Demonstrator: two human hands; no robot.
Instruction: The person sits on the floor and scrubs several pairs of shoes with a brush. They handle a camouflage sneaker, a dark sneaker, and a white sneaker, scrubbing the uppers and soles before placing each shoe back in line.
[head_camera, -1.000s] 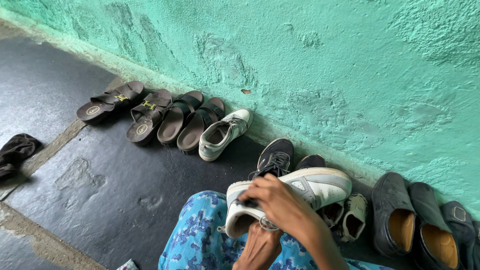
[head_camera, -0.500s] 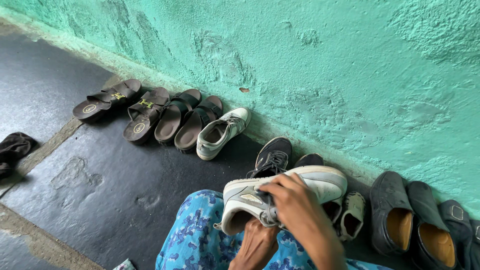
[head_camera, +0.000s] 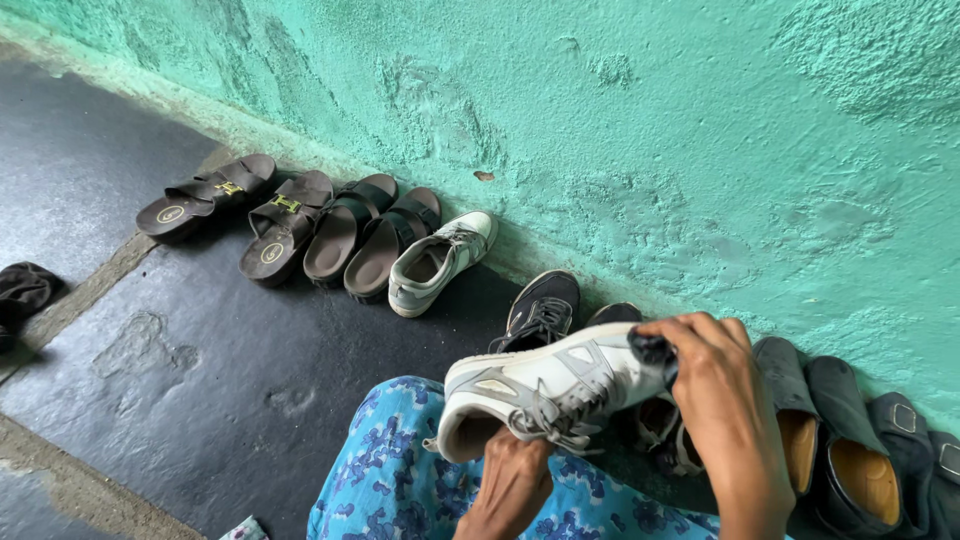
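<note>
Currently the white sneaker (head_camera: 545, 390) sits at lower centre of the frame, raised over a blue floral lap (head_camera: 400, 480). Left hand (head_camera: 510, 485) grasps its underside near the laces; right hand (head_camera: 725, 410) presses a dark cloth (head_camera: 652, 350) on the toe. Likely light, with a soft upper and stiff sole; hold by the sole. White with grey panels, laced, scuffed.

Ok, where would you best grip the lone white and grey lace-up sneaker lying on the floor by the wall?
Take the white and grey lace-up sneaker at its open collar from above: the heel faces the camera, unobstructed, while brown sandals crowd its left side.
</note>
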